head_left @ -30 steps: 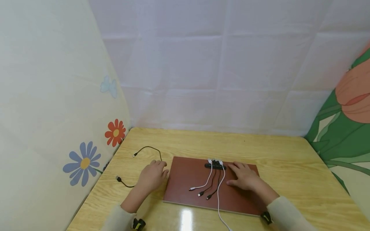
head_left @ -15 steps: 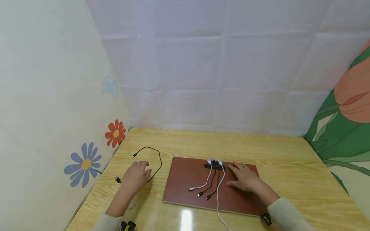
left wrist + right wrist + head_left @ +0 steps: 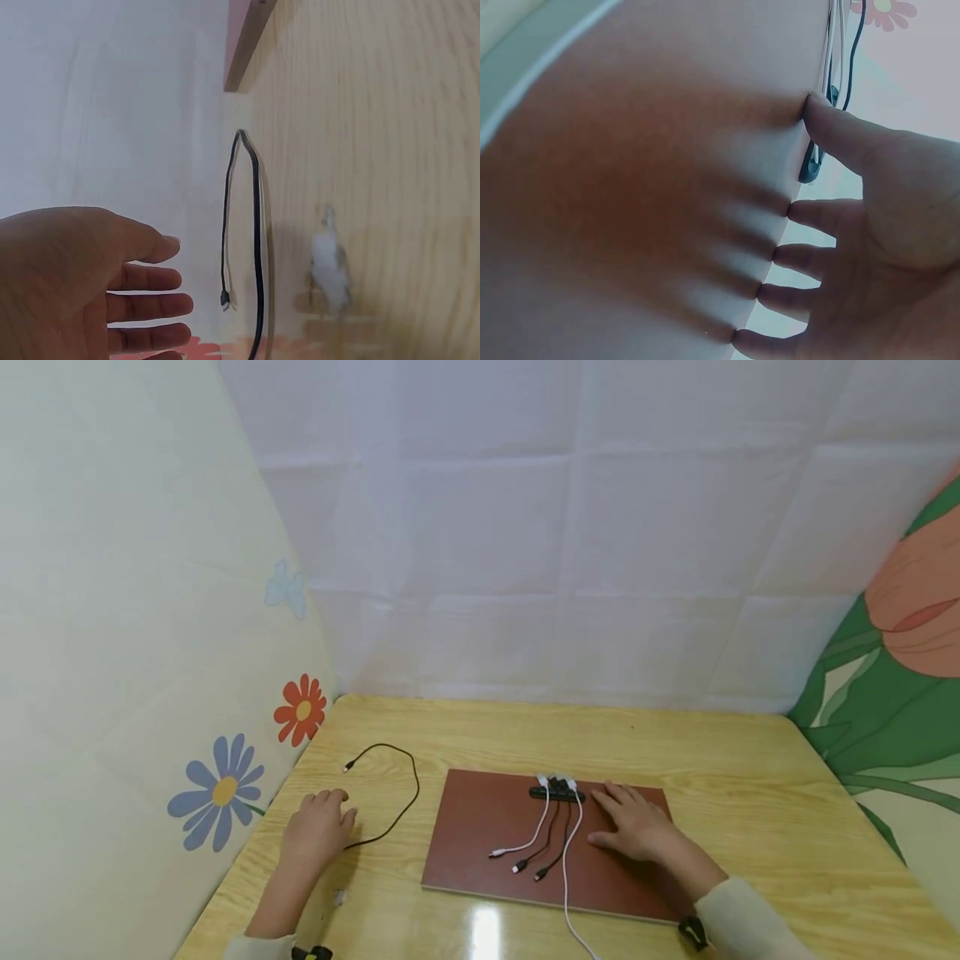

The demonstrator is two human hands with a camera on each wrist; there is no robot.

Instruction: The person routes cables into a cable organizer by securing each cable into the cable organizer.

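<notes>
My left hand (image 3: 313, 835) hovers at the table's left side, fingers fairly straight and nothing held. Just to its right a loose black USB cable (image 3: 416, 777) lies in a curve; the hand hides one end. In the left wrist view, that cable (image 3: 257, 225) is apart from the fingertips. My right hand (image 3: 633, 827) rests on the red-brown board (image 3: 468, 818), fingers spread, fingertips (image 3: 787, 208) touching its surface. Beside that thumb sits a black strip (image 3: 543, 792) with several cables plugged in, including a short white cable (image 3: 536, 837) and a longer white cable (image 3: 566, 881).
The wooden table (image 3: 750, 793) stands against a white cloth backdrop (image 3: 480, 568). A flowered cloth (image 3: 112, 652) hangs close by the left edge. A small pale patch (image 3: 339, 897) shows on the tabletop near the left forearm. The longer white cable runs over the board's front edge.
My left hand has moved left, away from the board, uncovering the curved middle of the black USB cable and covering its larger plug end. My right hand has stayed on the board.
</notes>
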